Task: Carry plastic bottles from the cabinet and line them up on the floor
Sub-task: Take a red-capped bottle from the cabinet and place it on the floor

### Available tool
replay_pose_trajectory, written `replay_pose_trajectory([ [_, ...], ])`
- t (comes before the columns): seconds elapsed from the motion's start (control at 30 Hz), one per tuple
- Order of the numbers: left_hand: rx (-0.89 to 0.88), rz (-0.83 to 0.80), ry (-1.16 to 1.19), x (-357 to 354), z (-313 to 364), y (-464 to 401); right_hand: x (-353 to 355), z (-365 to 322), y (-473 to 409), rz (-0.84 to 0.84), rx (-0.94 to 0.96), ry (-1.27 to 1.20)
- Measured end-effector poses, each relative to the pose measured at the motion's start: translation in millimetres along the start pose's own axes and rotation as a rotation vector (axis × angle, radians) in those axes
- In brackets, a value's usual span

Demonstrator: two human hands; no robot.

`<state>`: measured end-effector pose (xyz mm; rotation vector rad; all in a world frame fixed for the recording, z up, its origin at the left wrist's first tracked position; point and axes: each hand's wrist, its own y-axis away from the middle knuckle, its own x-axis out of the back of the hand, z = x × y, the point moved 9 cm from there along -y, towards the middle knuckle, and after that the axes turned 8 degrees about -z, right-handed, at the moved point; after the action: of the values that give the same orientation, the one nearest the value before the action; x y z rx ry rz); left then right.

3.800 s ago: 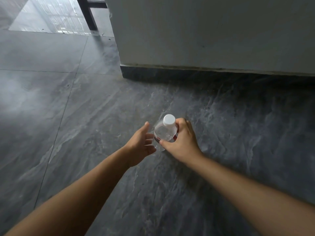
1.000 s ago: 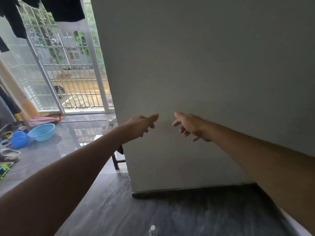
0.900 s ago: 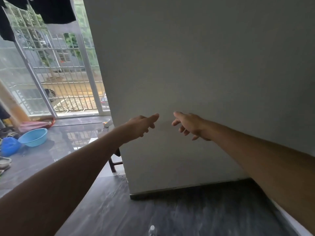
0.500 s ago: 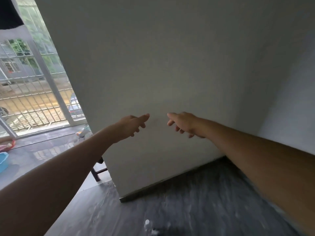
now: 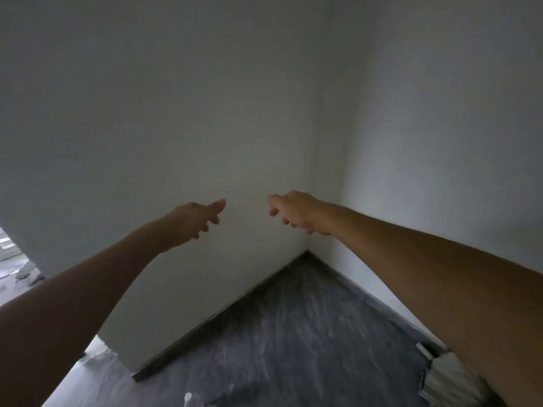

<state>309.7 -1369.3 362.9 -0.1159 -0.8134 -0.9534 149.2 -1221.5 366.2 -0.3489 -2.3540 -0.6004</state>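
Note:
Both my arms are stretched out in front of me at chest height, facing a bare wall corner. My left hand [image 5: 195,218] holds nothing, its fingers loosely apart. My right hand [image 5: 295,211] is likewise empty, fingers drooping and spread. Only the white cap of a clear plastic bottle [image 5: 188,397] shows, standing on the dark floor at the bottom edge, well below my hands. No cabinet is in view.
Two pale walls meet in a corner [image 5: 316,171] ahead. Dark grey marbled floor tiles [image 5: 293,333] run to a dark skirting. A whitish ribbed object [image 5: 443,377] lies at the lower right under my right arm. A strip of bright floor [image 5: 17,274] shows far left.
The view has swung right: the barred window and blue basins left the frame and the wall corner came in. My hands stay raised and empty. The bottle stays on the floor.

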Motion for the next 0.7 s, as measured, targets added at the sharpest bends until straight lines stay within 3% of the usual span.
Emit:
replay_pose_trajectory([
  [0.4,-0.281,-0.259,-0.185,-137,152,-26,76,131,133,0.276,-0.289,-0.143],
  [0.7,-0.458,-0.454,-0.249,-257,252,20,100,212,266,0.468,-0.464,-0.221],
])
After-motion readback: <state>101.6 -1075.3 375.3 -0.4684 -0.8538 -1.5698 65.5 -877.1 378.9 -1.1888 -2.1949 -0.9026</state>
